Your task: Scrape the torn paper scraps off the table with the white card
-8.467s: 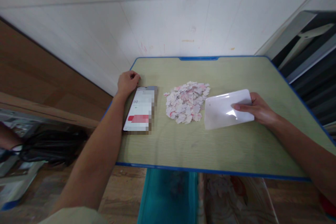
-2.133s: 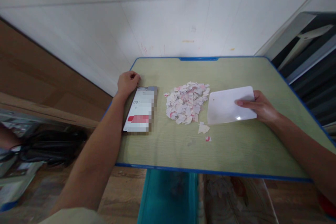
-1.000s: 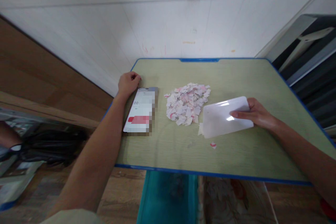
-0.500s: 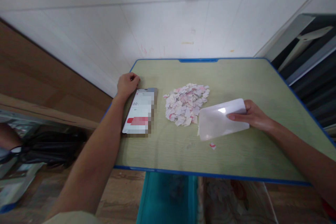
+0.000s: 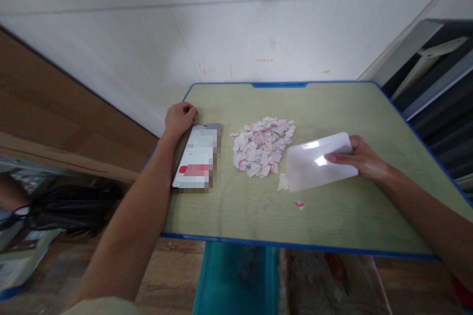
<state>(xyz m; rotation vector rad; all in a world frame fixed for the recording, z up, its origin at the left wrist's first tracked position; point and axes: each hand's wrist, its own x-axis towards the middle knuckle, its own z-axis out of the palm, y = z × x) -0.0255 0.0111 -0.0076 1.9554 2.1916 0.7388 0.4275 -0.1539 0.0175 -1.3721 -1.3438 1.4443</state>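
Note:
My right hand (image 5: pixel 364 158) grips a glossy, whitish, flexible-looking sheet (image 5: pixel 308 170) by its right end, thumb on top. The sheet is tilted over the table, its left edge beside a pile of torn paper scraps (image 5: pixel 262 147), pale with pink bits. A few scraps (image 5: pixel 283 182) lie at the sheet's lower left corner, and one red-and-white scrap (image 5: pixel 299 204) lies apart, nearer the front. Loosely curled, my left hand (image 5: pixel 180 118) rests at the table's left edge, with nothing visible in it. Just below it lies a phone (image 5: pixel 194 157), its screen partly blurred out.
The green table (image 5: pixel 332 108) has a blue rim and stands against a white wall (image 5: pixel 236 34). Under its front edge are a teal bin (image 5: pixel 236 280) and a container of paper scraps (image 5: pixel 314 275). At far left, part of another person's arm (image 5: pixel 13 192) shows.
My right hand has moved the sheet a little right and back, away from the pile, uncovering more of the scraps by its corner. My left hand has stayed still.

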